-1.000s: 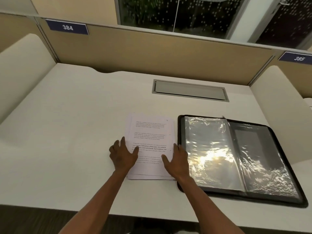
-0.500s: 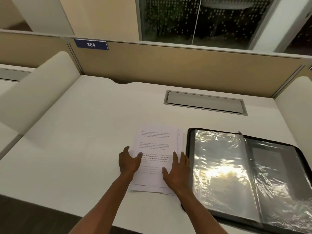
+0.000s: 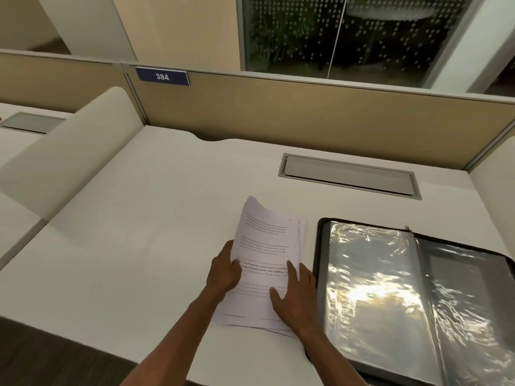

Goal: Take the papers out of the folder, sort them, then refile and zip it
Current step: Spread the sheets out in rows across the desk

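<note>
A stack of white printed papers point(image 3: 267, 263) is lying on the pale off-white surface point(image 3: 139, 246), just left of a black zip folder point(image 3: 418, 302) that is sitting open with its shiny clear plastic sleeves facing up. The stack and the folder are lying side by side, close but with a narrow strip of surface showing between them at the far end.

The left hand point(image 3: 224, 271) is gripping the left edge of the stack, its thumb lying on the printed top sheet and its fingers curling under the pages; that edge is lifting off the surface, so the upper sheets are bowing upward and their far left corner is standing clear of the desk. The right hand point(image 3: 295, 296) is resting flat on the near right part of the stack, fingers straight and spread, thumb pointing left across the page, pressing the papers down. Its outer side is lying just beside the folder's left border; whether it is touching the border cannot be told.

Behind the papers, a grey rectangular cable hatch point(image 3: 348, 176) is sitting flush in the surface. A tan partition panel point(image 3: 306, 115) is standing along the far edge, carrying a blue number plate reading 384 point(image 3: 162, 76). A curved cream side divider point(image 3: 69, 151) is rising at the left.
</note>
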A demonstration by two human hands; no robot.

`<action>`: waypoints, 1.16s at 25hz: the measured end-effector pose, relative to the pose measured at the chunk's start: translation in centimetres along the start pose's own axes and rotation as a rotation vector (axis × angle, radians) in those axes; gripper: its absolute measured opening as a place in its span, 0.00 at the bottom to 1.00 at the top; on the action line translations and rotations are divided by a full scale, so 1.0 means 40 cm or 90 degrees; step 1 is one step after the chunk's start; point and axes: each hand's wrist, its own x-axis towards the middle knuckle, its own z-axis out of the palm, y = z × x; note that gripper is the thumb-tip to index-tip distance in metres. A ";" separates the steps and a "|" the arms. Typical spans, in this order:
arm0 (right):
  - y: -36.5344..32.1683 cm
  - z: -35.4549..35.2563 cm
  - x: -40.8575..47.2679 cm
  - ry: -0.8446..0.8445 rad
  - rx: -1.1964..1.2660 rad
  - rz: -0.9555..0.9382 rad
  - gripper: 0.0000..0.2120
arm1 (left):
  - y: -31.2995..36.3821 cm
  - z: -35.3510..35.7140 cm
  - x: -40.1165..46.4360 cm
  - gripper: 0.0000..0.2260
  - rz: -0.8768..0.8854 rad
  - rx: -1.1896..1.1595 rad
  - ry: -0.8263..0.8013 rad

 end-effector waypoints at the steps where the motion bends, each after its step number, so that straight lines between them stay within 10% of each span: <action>1: -0.006 0.002 0.008 0.016 0.026 0.025 0.40 | -0.010 -0.012 0.006 0.20 -0.015 -0.042 0.001; 6: -0.060 0.003 0.061 0.144 0.210 0.181 0.42 | -0.061 -0.100 0.032 0.23 -0.053 -0.246 -0.054; 12: -0.107 0.035 0.132 0.152 0.193 0.286 0.34 | -0.101 -0.184 0.084 0.22 0.036 -0.092 -0.102; 17: -0.145 0.051 0.126 0.267 0.229 0.239 0.07 | -0.100 -0.200 0.107 0.37 0.052 -0.044 -0.130; 25: -0.175 0.065 0.050 0.479 0.044 0.022 0.09 | -0.106 -0.209 0.134 0.34 0.088 0.012 -0.104; 29: -0.172 0.070 0.037 0.345 0.125 -0.119 0.09 | -0.102 -0.189 0.120 0.33 0.070 0.013 -0.077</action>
